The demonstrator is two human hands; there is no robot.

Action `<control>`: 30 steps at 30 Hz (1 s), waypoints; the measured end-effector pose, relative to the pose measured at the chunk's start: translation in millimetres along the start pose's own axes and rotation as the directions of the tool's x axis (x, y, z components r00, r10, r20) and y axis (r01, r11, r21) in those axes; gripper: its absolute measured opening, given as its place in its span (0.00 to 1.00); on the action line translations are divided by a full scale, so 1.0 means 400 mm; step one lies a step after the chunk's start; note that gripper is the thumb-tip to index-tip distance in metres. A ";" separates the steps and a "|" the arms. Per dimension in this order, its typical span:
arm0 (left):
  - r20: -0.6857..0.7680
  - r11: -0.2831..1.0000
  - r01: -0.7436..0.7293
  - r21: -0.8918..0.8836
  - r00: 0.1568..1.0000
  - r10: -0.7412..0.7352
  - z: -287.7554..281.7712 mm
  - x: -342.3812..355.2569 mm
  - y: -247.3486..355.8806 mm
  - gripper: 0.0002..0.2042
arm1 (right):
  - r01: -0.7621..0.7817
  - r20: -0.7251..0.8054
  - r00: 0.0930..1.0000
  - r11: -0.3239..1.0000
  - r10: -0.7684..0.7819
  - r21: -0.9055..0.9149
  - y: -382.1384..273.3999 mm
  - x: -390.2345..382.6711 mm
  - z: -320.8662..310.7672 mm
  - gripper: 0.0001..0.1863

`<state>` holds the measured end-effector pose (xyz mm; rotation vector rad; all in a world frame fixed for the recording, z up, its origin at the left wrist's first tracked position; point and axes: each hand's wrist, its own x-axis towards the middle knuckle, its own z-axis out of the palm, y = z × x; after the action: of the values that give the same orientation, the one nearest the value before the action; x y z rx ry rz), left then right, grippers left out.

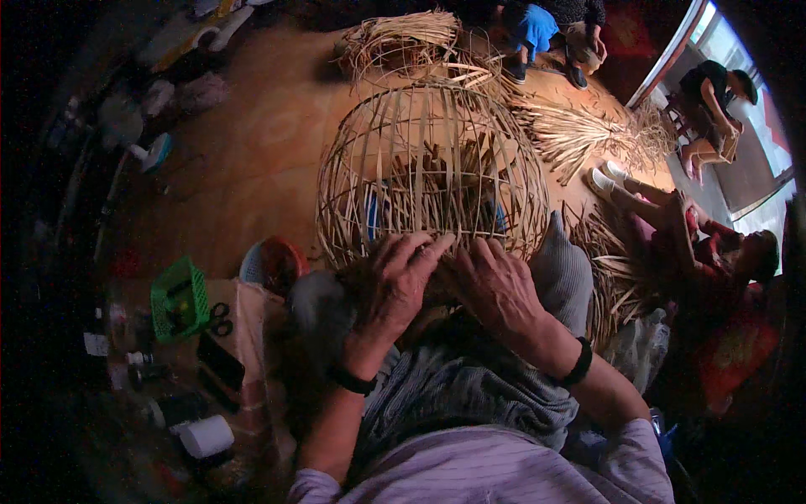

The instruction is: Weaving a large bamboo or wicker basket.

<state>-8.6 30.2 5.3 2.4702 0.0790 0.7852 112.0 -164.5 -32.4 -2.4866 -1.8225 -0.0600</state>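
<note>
So the basket [432, 172] was right in front of the knees, near edge under both hands; left hand [399, 273] and right hand [499, 290] sat side by side, fingers bent and mostly closed over that edge; couldn't tell if they'd actually pinched a strip. For that bit I'd say go gentle and even, one hand steadying the edge while the other works; thin ribs like those could probably crack or skew if forced.

Floor [243, 143] was orange-brown, with a strip pile [579, 134] beyond the basket to the right; bench [254, 315] on the left carried scissors [221, 319]; room was dim, brighter at right; other people [709, 101] were about.
</note>
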 end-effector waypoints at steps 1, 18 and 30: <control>0.030 0.998 -0.027 0.049 0.999 0.026 -0.004 0.000 -0.006 0.19 | 0.011 -0.017 1.000 1.000 -0.011 -0.011 -0.006 -0.009 -0.028 0.37; 0.256 0.981 0.192 0.018 0.948 -0.190 -0.026 0.045 -0.006 0.07 | 0.072 -0.238 0.970 0.887 0.043 0.456 0.032 -0.032 0.032 0.20; 0.319 0.966 0.255 -0.033 0.919 -0.232 -0.049 0.068 -0.008 0.06 | -0.055 0.109 0.994 0.948 0.022 0.312 0.096 -0.033 -0.015 0.31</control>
<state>3.4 48.1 31.2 2.4213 0.2324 0.2800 144.7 -188.8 -28.1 -2.3361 -1.6623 0.3420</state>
